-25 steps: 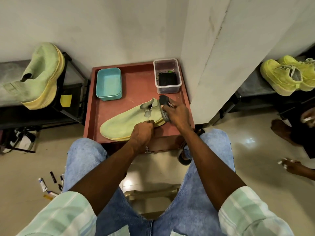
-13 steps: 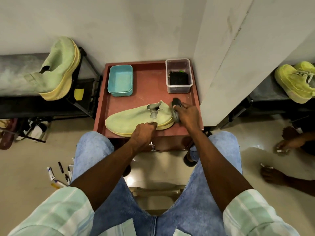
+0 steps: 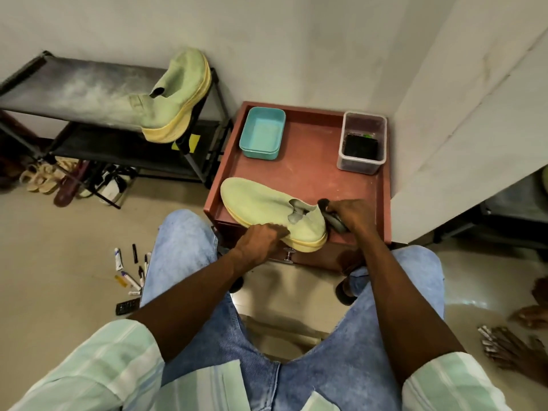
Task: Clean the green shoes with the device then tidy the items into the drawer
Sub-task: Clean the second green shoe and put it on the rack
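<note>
Corner of a tiled room, pale walls; low red-brown bench (image 3: 299, 173) with a raised rim and a drawer knob (image 3: 288, 255) on its front, drawer shut

Green shoe (image 3: 261, 203): lying along the near edge of the bench, toe to the left, heel to the right
Left hand (image 3: 261, 240): fingers curled over the near side of this shoe, gripping it at the sole line to steady it
Right hand (image 3: 351, 216): closed round a dark device (image 3: 333, 221), which touches the heel of the shoe
Second green shoe (image 3: 175, 96): propped on its side on the top tier of a black shoe rack (image 3: 59, 84), well apart from the bench
Teal tub (image 3: 262, 132): far left of the bench, nothing visible inside
Clear tub (image 3: 362, 143): far right, holding a dark item

Progress, as judged: cleaning under way at the heel of the first shoe; whether the racked shoe is done cannot be told; tidying into the drawer not begun
</note>
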Demonstrator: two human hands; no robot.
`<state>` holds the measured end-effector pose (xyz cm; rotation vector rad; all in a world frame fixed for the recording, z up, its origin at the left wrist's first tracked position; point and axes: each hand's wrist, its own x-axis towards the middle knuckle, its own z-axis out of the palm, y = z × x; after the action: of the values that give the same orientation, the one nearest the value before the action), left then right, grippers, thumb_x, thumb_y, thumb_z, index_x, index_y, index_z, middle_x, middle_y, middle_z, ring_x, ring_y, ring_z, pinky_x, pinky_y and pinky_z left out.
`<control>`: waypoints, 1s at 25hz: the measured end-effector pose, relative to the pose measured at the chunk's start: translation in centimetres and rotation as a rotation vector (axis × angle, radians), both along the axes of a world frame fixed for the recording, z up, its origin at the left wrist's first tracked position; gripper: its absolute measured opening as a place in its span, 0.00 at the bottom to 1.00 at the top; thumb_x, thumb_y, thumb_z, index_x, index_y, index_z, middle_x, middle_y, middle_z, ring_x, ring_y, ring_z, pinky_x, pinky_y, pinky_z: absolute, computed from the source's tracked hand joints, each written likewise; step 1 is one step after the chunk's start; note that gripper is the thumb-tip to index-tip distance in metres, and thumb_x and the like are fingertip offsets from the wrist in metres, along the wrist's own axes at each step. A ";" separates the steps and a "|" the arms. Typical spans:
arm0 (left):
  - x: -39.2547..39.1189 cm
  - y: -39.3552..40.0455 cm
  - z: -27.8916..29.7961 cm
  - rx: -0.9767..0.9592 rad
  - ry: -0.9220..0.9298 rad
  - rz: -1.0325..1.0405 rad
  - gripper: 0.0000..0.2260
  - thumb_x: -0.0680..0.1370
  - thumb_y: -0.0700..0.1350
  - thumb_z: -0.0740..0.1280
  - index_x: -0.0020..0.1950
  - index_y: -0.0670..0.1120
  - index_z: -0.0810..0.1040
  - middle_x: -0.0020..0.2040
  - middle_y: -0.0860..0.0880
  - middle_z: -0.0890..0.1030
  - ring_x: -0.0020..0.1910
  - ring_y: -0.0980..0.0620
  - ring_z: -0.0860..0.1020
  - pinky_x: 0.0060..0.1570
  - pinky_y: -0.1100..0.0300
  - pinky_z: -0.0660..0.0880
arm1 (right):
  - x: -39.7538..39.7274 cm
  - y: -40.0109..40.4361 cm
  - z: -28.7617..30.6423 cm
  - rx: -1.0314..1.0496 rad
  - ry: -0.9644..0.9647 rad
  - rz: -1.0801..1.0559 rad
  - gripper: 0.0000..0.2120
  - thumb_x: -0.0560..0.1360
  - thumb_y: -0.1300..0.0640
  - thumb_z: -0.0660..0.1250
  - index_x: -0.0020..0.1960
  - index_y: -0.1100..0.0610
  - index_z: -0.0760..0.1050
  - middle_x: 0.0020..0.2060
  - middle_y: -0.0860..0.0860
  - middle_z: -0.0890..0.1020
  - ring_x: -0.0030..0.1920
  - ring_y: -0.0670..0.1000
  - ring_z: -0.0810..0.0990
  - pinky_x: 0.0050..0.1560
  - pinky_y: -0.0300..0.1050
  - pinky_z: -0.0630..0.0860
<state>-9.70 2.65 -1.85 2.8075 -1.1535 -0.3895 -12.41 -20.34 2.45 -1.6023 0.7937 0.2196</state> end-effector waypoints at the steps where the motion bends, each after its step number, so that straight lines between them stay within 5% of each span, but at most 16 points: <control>1: 0.0 0.5 -0.3 -0.028 0.013 0.004 0.18 0.78 0.42 0.61 0.69 0.49 0.73 0.66 0.47 0.76 0.60 0.44 0.77 0.54 0.53 0.75 | 0.4 0.1 0.1 -0.026 -0.014 0.018 0.03 0.72 0.55 0.71 0.41 0.54 0.79 0.37 0.53 0.81 0.32 0.51 0.79 0.34 0.41 0.78; 6: -0.1 2.4 -0.2 -0.098 -0.029 0.060 0.17 0.75 0.39 0.65 0.62 0.49 0.79 0.60 0.47 0.81 0.58 0.45 0.78 0.55 0.51 0.77 | 1.0 1.9 -0.2 -0.122 -0.032 0.133 0.08 0.72 0.57 0.71 0.39 0.62 0.82 0.35 0.58 0.82 0.30 0.50 0.76 0.25 0.37 0.71; 9: 0.3 3.9 -0.8 -0.130 -0.028 0.130 0.16 0.73 0.42 0.62 0.59 0.46 0.81 0.61 0.45 0.80 0.62 0.44 0.76 0.62 0.48 0.73 | 1.1 3.3 -0.1 -0.029 -0.225 0.115 0.09 0.74 0.63 0.70 0.54 0.59 0.82 0.40 0.52 0.84 0.31 0.41 0.80 0.31 0.32 0.74; 11: 0.3 4.7 -1.4 -0.203 -0.039 0.189 0.13 0.70 0.40 0.67 0.54 0.44 0.83 0.58 0.42 0.81 0.60 0.40 0.78 0.58 0.44 0.76 | 1.4 4.9 -0.2 0.090 -0.246 0.192 0.16 0.74 0.65 0.70 0.60 0.58 0.79 0.45 0.50 0.84 0.35 0.37 0.80 0.37 0.30 0.75; 13: 0.1 5.5 -1.9 -0.307 -0.052 0.247 0.13 0.66 0.33 0.74 0.50 0.41 0.84 0.56 0.40 0.82 0.59 0.38 0.78 0.58 0.41 0.75 | 1.9 5.9 -1.6 -0.097 -0.232 0.302 0.18 0.72 0.60 0.72 0.62 0.57 0.80 0.47 0.49 0.85 0.38 0.39 0.81 0.40 0.34 0.77; 15: -0.1 5.8 -1.5 -0.385 -0.005 0.383 0.15 0.71 0.33 0.71 0.56 0.41 0.82 0.64 0.42 0.78 0.65 0.40 0.74 0.65 0.45 0.70 | 2.1 6.4 -2.1 -0.375 -0.266 0.303 0.19 0.70 0.53 0.72 0.61 0.51 0.81 0.45 0.46 0.86 0.39 0.44 0.82 0.41 0.41 0.79; 18: 0.0 6.9 -1.8 -0.426 0.140 0.582 0.16 0.77 0.37 0.64 0.64 0.45 0.78 0.71 0.49 0.72 0.70 0.48 0.69 0.70 0.54 0.64 | 3.2 7.6 -1.7 -0.371 -0.412 0.327 0.22 0.72 0.52 0.72 0.66 0.51 0.77 0.46 0.47 0.80 0.43 0.47 0.78 0.42 0.37 0.74; 20: 0.1 7.2 -1.6 -0.380 0.134 0.556 0.16 0.76 0.37 0.64 0.62 0.47 0.80 0.71 0.50 0.71 0.68 0.48 0.71 0.67 0.51 0.69 | 4.0 8.4 -2.1 -0.481 -0.415 0.441 0.24 0.72 0.49 0.73 0.67 0.50 0.76 0.47 0.51 0.78 0.46 0.50 0.77 0.42 0.38 0.70; 25: 0.6 6.8 -1.1 -0.340 0.163 0.613 0.18 0.75 0.36 0.64 0.63 0.50 0.80 0.71 0.49 0.72 0.67 0.46 0.73 0.66 0.51 0.71 | 5.5 7.8 -3.6 -0.626 -0.413 0.346 0.26 0.70 0.46 0.70 0.67 0.53 0.77 0.49 0.56 0.78 0.49 0.55 0.76 0.48 0.47 0.74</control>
<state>-9.07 9.49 -2.99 2.5859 -0.2590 -0.3173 -6.93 -12.52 -1.17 -2.2781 0.2608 -0.1337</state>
